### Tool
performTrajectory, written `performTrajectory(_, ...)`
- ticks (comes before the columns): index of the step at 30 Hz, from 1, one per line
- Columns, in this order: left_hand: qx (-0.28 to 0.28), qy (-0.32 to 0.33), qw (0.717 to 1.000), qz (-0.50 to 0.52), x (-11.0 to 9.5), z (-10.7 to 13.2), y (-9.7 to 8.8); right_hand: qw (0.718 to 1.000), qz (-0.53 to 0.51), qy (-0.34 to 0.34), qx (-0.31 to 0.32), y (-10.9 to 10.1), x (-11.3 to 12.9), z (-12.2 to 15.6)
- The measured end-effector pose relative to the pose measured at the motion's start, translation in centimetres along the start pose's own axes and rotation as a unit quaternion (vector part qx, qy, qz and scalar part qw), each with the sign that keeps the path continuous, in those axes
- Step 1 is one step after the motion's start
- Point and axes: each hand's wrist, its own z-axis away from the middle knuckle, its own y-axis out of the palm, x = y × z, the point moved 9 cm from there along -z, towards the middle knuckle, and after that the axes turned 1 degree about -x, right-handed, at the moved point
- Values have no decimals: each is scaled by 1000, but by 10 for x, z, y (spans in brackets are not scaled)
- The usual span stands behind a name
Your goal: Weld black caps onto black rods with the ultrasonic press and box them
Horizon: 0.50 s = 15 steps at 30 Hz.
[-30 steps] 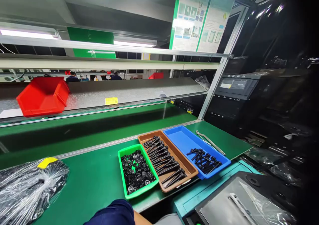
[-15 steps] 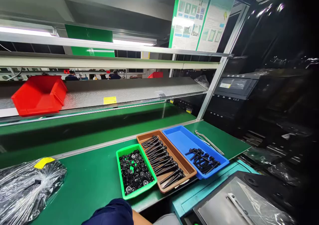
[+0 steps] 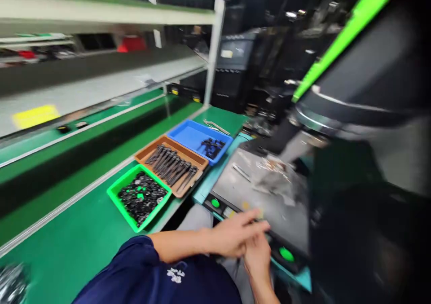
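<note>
My left hand (image 3: 232, 234) lies over my right hand (image 3: 257, 253) in front of a machine's grey metal plate (image 3: 229, 182). The left fingers are stretched out and apart, and I see nothing held in them. My right hand comes up from below, with its fingers mostly covered by the left hand and blurred. A round green button (image 3: 215, 203) sits on the machine's front edge to the left of my hands, and a second green button (image 3: 286, 253) to the right. A crumpled clear plastic bag (image 3: 274, 178) rests on the plate beyond them.
On the green bench stand a green tray (image 3: 154, 213) of small black parts, a brown tray (image 3: 188, 153) of black rods with thick heads and a blue tray (image 3: 182, 133) with similar pieces. A dark machine arm (image 3: 357, 93) with a bright green strip rises at the right.
My view has swung right and down, from the bench to the machine. Both my hands have come into view, one over the other; before, only a sleeve and part of an arm showed.
</note>
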Motion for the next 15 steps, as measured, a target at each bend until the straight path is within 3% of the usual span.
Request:
performTrajectory(2, -72, -26, 993, 85, 19, -3, -4, 997, -45, 46, -49, -29, -20, 12)
performTrajectory(4, -108, -75, 980, 152, 44, -8, -4, 990, -95, 61, -82, -47, -29, 15)
performTrajectory(7, -146, -222, 931, 250, 94, -15, 2, 983, -137, 63, -106, -67, -36, 13)
performTrajectory(11, -238, -396, 797, 389, 153, -21, 3, 972, -179, 90, -119, -83, -44, 18)
performTrajectory(15, -283, -447, 649, 546, 182, -38, 6, 968, -207, 111, -85, -74, -45, 23)
